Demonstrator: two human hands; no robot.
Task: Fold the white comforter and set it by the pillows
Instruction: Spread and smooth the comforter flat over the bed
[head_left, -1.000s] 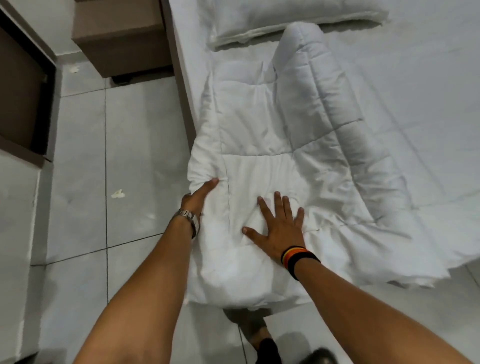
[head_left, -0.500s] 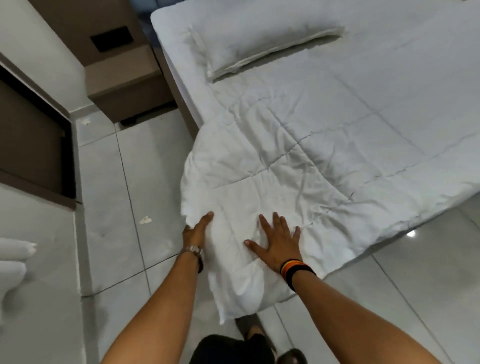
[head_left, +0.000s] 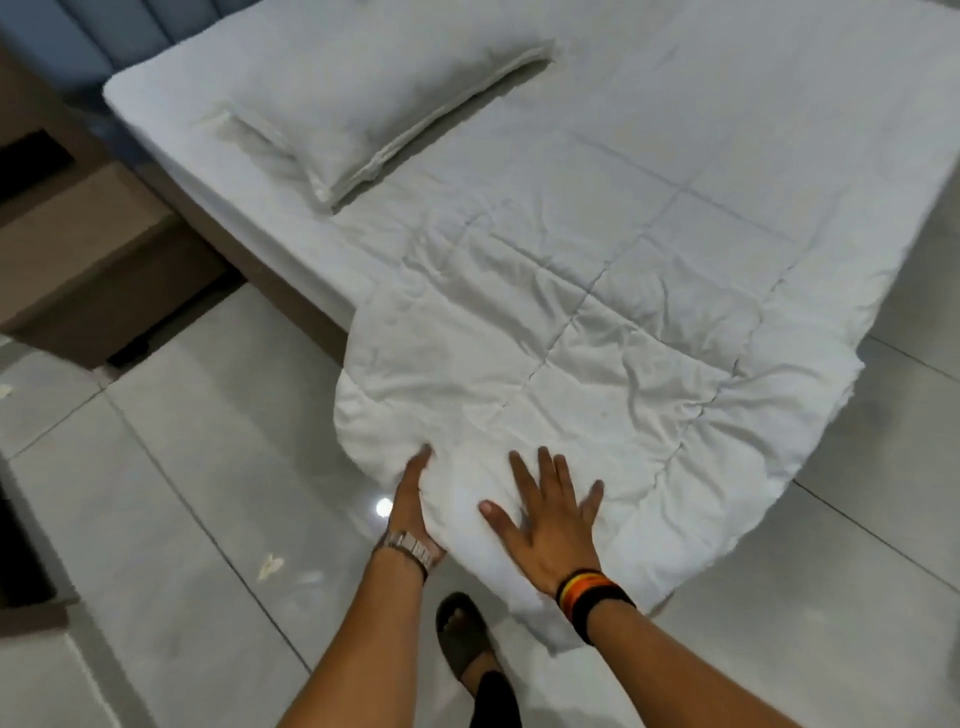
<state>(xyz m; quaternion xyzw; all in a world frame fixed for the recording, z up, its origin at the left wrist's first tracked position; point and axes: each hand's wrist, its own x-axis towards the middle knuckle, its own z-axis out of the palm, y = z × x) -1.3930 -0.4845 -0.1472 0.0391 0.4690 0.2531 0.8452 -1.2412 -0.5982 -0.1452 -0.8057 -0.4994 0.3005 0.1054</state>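
White comforter (head_left: 597, 364) spread flat over the foot end of the bed (head_left: 779, 104), quilted stitching visible, surface creased. Near corner overhanging the mattress edge toward 6 o'clock, draped above the tiled floor (head_left: 182, 493); right-hand edge at 3 o'clock also past the mattress. Far edge well short of the pillow (head_left: 374, 98), which lies at 11 o'clock near the head of the bed.

Left hand (head_left: 410, 504) at the comforter's near-left rim, thumb on top, fingers tucked beneath: gripping the edge. Metal watch (head_left: 408, 545) on that wrist. Right hand (head_left: 545, 519) pressed flat on the fabric, fingers spread wide, holding nothing. Striped wristband (head_left: 592, 592) in black, orange and yellow on that wrist.

Open floor at 7 to 9 o'clock and again at 4 o'clock. Brown bedside cabinet (head_left: 93, 270) at 9 o'clock, just beside the bed frame. Sandalled foot (head_left: 462, 639) at 6 o'clock, below the overhanging corner. Small scrap of litter (head_left: 270, 564) on the tiles at 7 o'clock.

No legible writing or brand marks.
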